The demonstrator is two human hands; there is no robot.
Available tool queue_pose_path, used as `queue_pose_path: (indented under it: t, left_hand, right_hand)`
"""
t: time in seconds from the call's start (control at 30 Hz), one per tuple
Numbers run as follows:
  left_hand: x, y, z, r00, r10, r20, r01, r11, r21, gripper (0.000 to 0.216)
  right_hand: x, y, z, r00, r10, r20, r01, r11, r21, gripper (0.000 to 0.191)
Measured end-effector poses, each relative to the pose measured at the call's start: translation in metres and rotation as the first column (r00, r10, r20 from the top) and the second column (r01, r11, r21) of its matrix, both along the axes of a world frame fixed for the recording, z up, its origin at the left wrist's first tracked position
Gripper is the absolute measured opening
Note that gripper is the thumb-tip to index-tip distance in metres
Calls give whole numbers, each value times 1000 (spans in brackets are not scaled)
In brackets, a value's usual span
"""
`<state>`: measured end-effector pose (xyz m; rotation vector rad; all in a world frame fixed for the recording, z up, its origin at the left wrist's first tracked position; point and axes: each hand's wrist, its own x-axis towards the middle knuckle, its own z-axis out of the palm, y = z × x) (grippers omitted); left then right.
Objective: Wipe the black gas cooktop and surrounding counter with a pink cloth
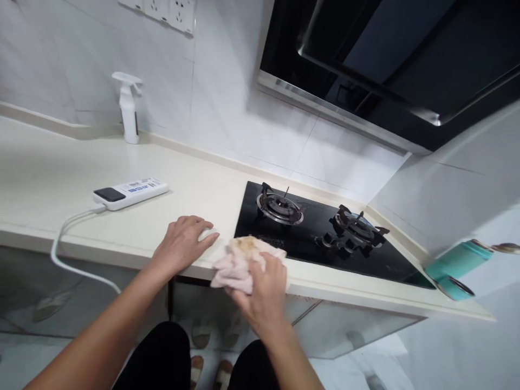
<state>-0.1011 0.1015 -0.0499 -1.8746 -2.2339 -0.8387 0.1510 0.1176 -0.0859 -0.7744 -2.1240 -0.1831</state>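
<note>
The right hand (264, 287) was closed on a bunched cloth (239, 265), maybe so it would not slip. The cloth sat at the front edge of the tabletop (195, 184) and seemed to cover the stove's near left corner (309, 222). The left hand (182, 241) lay at the cloth's 10 o'clock, loosely open with nothing seen in it, perhaps leaning for balance. The cloth's long way ran from 8 to 2 o'clock, too crumpled for a clear front.

Range hood (382, 59) and sockets (166, 12) partly beyond frame
</note>
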Motion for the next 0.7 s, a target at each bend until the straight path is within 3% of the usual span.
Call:
queue_pose_path:
  t: [0.07, 0.13, 0.23, 0.33, 0.57, 0.7]
  left_hand:
    - [-1, 0, 1, 1000, 0, 2, 0, 1000, -4, 46]
    - [0, -1, 2, 1000, 3, -1, -3, 1000, -8, 45]
    - [1, -3, 4, 1000, -1, -11, 1, 1000, -15, 45]
    - [3, -4, 6, 1000, 2, -8, -2, 1000, -27, 45]
    - [4, -6, 8, 1000, -13, 2, 13, 999, -42, 44]
    - [4, -6, 8, 1000, -16, -1, 16, 999, -36, 43]
  right_hand:
    - [-21, -11, -7, 996, 89, -9, -88, 993, 79, 51]
    - [-28, -14, -16, 990, 141, 2, -139, 975, 172, 43]
    - [-17, -6, -24, 988, 157, 5, -152, 948, 281, 28]
    - [7, 6, -25, 989, 147, 12, -144, 945, 293, 26]
    - [116, 44, -45, 1000, -3, 15, 1, 993, 118, 31]
    - [208, 74, -54, 967, -223, 124, 229, 973, -40, 20]
